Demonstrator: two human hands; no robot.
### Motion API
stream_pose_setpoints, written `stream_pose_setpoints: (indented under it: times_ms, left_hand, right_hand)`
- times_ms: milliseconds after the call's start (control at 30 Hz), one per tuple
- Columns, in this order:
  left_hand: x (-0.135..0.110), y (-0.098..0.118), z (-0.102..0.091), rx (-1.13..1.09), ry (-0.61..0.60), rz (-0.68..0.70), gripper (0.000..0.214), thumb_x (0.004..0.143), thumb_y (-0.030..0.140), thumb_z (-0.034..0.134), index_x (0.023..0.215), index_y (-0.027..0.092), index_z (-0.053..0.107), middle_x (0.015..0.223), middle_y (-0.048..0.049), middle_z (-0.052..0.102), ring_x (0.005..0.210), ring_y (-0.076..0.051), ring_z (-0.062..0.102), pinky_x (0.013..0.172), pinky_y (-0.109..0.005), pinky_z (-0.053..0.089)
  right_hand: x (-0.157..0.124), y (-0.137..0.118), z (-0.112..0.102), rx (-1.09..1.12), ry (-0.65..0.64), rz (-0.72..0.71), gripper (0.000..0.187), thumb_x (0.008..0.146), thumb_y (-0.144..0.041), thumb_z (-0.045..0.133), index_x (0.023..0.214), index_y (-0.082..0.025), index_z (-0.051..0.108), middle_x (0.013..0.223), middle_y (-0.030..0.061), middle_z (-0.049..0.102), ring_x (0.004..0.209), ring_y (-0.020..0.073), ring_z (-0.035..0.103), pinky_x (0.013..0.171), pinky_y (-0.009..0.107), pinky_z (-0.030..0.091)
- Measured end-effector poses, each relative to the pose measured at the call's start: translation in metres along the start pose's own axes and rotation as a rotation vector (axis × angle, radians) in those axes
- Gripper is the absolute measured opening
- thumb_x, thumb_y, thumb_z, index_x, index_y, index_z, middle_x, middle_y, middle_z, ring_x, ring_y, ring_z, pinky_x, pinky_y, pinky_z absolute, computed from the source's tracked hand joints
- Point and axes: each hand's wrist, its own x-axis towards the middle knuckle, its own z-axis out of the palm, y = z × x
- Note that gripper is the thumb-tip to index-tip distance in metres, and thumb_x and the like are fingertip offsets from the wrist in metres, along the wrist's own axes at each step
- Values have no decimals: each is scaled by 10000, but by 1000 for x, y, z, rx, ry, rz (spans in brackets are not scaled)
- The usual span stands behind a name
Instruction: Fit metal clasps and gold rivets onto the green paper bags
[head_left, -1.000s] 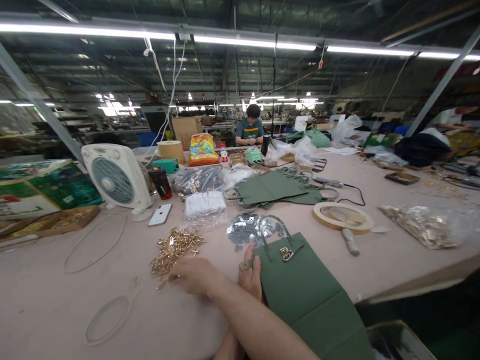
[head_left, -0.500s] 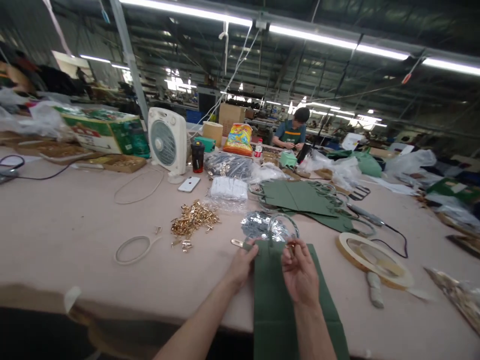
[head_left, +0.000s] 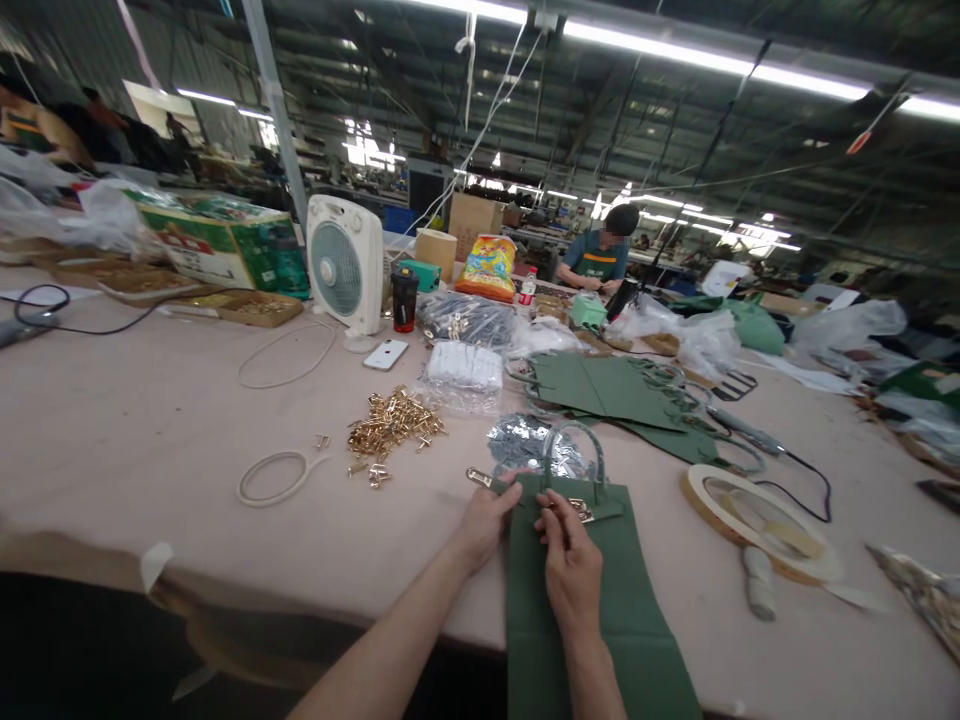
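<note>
A flat green bag (head_left: 592, 610) with a looped handle and a gold clasp (head_left: 579, 510) lies at the table's front edge and hangs over it. My left hand (head_left: 484, 522) grips the bag's upper left corner, beside a small gold metal piece (head_left: 478, 476). My right hand (head_left: 568, 562) rests on the bag with its fingertips pinched at the gold clasp. A heap of gold metal fittings (head_left: 391, 428) lies to the left of the bag. Silver parts in a clear bag (head_left: 525, 444) sit just behind the handle.
More green bag pieces (head_left: 607, 392) are stacked behind. A tape roll (head_left: 757, 520), a white fan (head_left: 345, 262), a phone (head_left: 386, 353), a dark cup (head_left: 403, 300) and a cardboard tray (head_left: 255, 308) stand around. A person in a green top (head_left: 604, 262) works across the table.
My right hand came back from the gold fittings on the left, rose over the bag, then dropped onto the clasp. The camera view swung left and steadied.
</note>
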Motion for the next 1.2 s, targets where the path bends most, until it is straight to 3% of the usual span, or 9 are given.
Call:
stream_pose_setpoints:
  times_ms: [100,300,433,500,633,800,1033,1200]
  left_hand:
    - [1,-1,-1,7,0,-6,603,790,451,824,1294,151,684,991,-84,770,889,-243,703,905,-394,535]
    - [2,-1,-3,-1,2,13,579,788,425,837,1277,148,703,1100,-103,769,1061,-282,698,1038,-423,491]
    - [4,-3,-4,-34,-15,-1,555,783,411,851,1255,153,712,1108,-113,772,1045,-285,712,1010,-417,511]
    - [4,-4,-5,-43,-18,6,549,785,410,852,1250,153,716,1115,-116,771,1035,-284,715,990,-410,521]
    - [5,-5,-5,-35,-13,18,543,792,408,847,1252,150,718,1130,-119,768,1043,-284,711,982,-398,524]
    - [6,-8,-9,-6,-44,-1,588,815,410,831,1326,161,679,1136,-115,765,1030,-277,714,987,-410,523]
    - [6,-12,-14,77,-64,43,555,871,410,779,1358,171,665,1241,-112,733,1158,-283,672,1116,-444,451]
    - [4,-9,-12,172,-37,39,589,872,455,758,1376,169,654,1211,-114,745,1119,-292,687,1116,-481,460]
  right_hand:
    - [-1,2,0,-99,-41,-82,404,1048,-404,479,1337,-195,668,1235,126,727,846,177,703,821,345,604]
    - [-1,-1,4,-190,-81,-234,363,1048,-351,479,1317,-239,696,1326,108,689,1224,243,647,1041,416,545]
    - [-2,1,4,-139,-25,-97,423,1023,-400,548,1398,-214,609,1245,109,734,1091,230,718,967,379,583]
    - [-2,3,3,-113,15,-37,396,1001,-431,588,1317,-204,662,1172,105,758,1007,227,739,905,357,600]
    - [0,3,0,-133,81,-93,321,965,-458,637,1119,-209,768,1124,111,749,1004,241,707,885,357,585]
    - [1,2,0,-53,50,-6,357,953,-460,652,1166,-191,749,1067,105,722,854,201,699,765,312,597]
    - [4,3,6,29,58,77,401,906,-494,692,1145,-175,737,992,93,716,818,199,707,755,311,604]
    - [7,-2,7,133,45,167,428,875,-503,719,1133,-163,728,877,57,715,730,189,711,688,295,605]
